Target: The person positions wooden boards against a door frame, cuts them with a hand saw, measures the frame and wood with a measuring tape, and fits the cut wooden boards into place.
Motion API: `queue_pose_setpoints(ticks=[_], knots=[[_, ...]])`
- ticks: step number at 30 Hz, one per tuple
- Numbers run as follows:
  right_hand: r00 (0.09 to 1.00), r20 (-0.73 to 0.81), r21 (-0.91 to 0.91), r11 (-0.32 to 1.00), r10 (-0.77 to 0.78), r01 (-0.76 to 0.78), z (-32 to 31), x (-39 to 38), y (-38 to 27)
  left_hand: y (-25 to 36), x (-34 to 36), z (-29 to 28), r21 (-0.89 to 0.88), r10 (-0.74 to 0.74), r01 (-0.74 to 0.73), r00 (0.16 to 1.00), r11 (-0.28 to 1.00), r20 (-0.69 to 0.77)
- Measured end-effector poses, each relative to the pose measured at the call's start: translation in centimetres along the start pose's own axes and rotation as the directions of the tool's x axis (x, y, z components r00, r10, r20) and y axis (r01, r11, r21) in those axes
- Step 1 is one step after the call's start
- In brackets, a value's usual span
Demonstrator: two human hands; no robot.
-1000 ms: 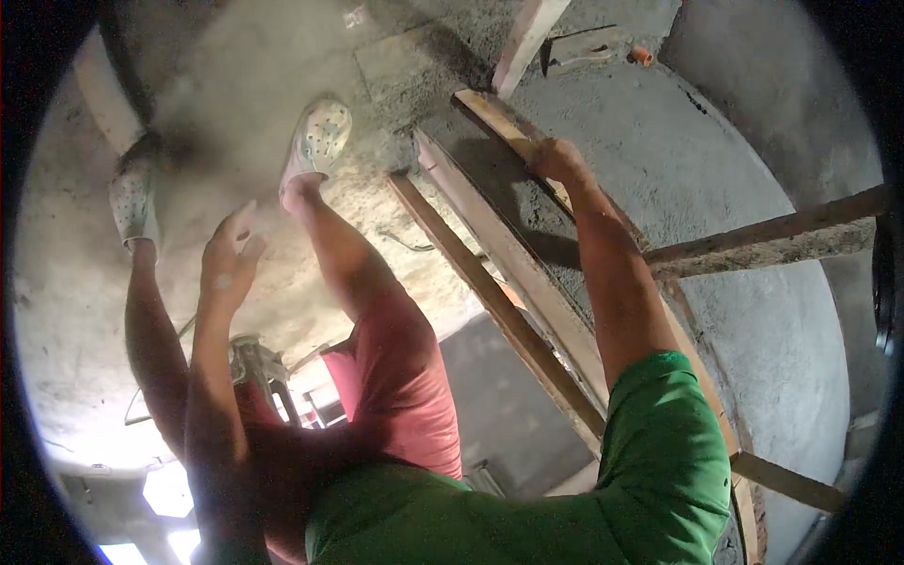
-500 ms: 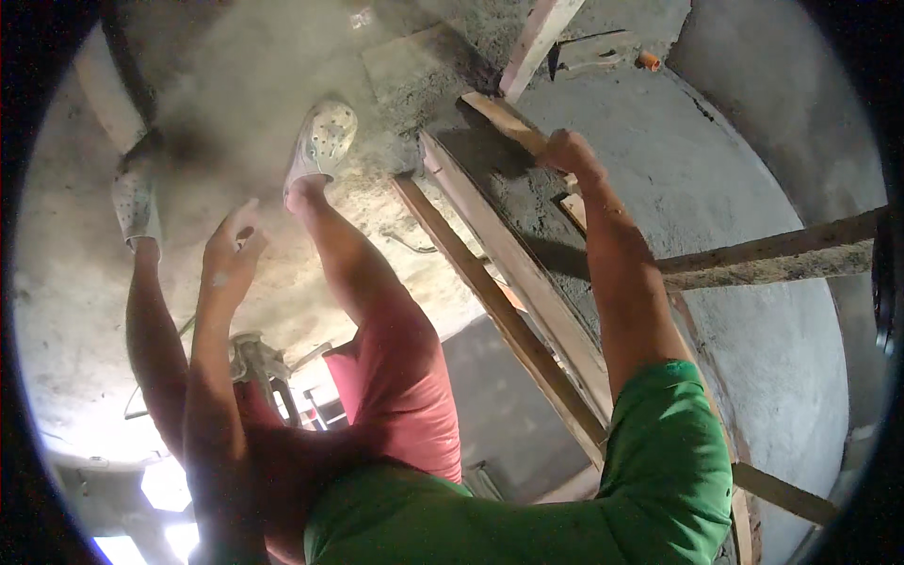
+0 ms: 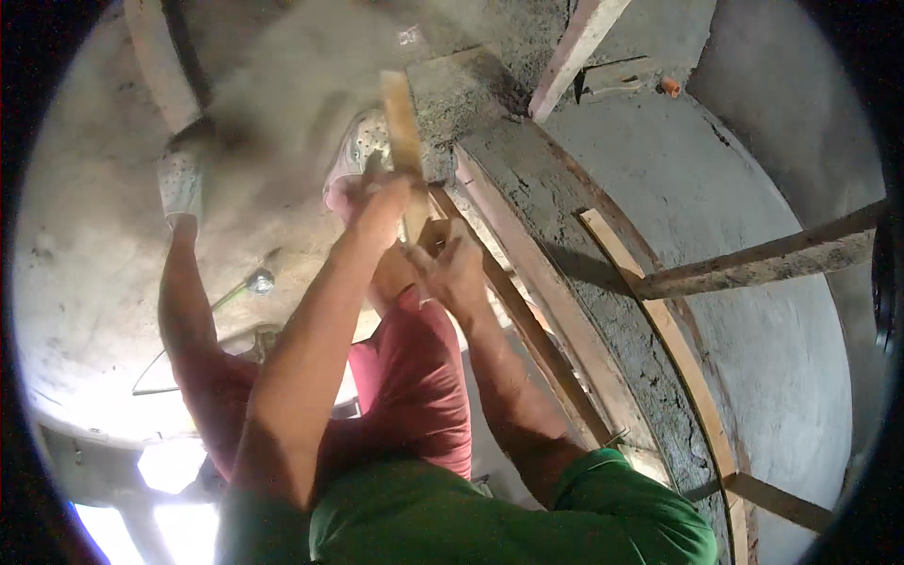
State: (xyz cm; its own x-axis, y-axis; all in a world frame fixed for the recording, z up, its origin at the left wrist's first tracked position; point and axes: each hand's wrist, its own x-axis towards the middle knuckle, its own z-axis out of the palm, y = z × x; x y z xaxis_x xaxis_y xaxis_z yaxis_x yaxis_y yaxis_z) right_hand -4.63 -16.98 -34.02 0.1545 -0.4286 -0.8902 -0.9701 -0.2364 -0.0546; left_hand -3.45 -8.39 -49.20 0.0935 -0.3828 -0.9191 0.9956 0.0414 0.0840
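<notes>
A short wooden strip (image 3: 403, 122) stands out between my hands, above my shoe and beside the slanted boards. My left hand (image 3: 383, 209) is closed on its middle, fingers wrapped round it. Lower down, my right hand (image 3: 452, 271) has its fingers curled on the strip's near end. Blur and the fingers partly hide that end. To the right, a long thin wooden batten (image 3: 673, 344) lies along a band of rough wet mortar (image 3: 603, 311), touched by neither hand.
Two long boards (image 3: 527, 245) edge the mortar band. A timber beam (image 3: 763, 264) juts in from the right, and a post (image 3: 579, 56) stands at the top. Smooth grey plaster (image 3: 772, 348) curves along the right. A wooden float (image 3: 617, 77) lies near an orange pipe end (image 3: 669, 87).
My right hand has brought the wooden strip from over the mortar band leftward and nearer. My left hand, empty before, has moved right and closed on it. The view has shifted slightly.
</notes>
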Motion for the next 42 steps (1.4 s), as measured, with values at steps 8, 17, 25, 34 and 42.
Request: queue_pose_setpoints(ticks=[8, 17, 25, 34, 42], knots=[[0.954, -0.153, -0.169, 0.958, -0.256, 0.23, -9.5, 4.7, 3.3, 4.0, -0.8, -4.8, 0.459, 0.105, -0.221, 0.958, 0.861, 0.266], [0.866, 0.47, -0.451, 0.799, -0.167, 0.399, -13.9, 6.2, -3.6, 8.4, -1.5, -1.0, 0.705, 0.404, -0.601, 0.578, -0.378, 0.709], [0.869, 0.136, -0.765, 0.507, -0.476, 0.398, -17.0, 8.2, 1.6, 8.8, -1.1, -3.4, 0.898, 0.604, -0.394, 0.673, -0.195, 0.427], [0.986, -0.1, -0.847, 0.531, -0.133, -0.014, -23.0, 14.5, 9.7, 5.9, -16.2, -12.6, 0.988, 0.199, -0.146, 0.971, 0.049, 0.133], [0.96, -0.278, -0.858, 0.444, 0.023, -0.259, -23.4, 13.2, 11.2, 5.3, -10.9, -12.0, 0.979, 0.202, -0.205, 0.959, 0.017, 0.198]])
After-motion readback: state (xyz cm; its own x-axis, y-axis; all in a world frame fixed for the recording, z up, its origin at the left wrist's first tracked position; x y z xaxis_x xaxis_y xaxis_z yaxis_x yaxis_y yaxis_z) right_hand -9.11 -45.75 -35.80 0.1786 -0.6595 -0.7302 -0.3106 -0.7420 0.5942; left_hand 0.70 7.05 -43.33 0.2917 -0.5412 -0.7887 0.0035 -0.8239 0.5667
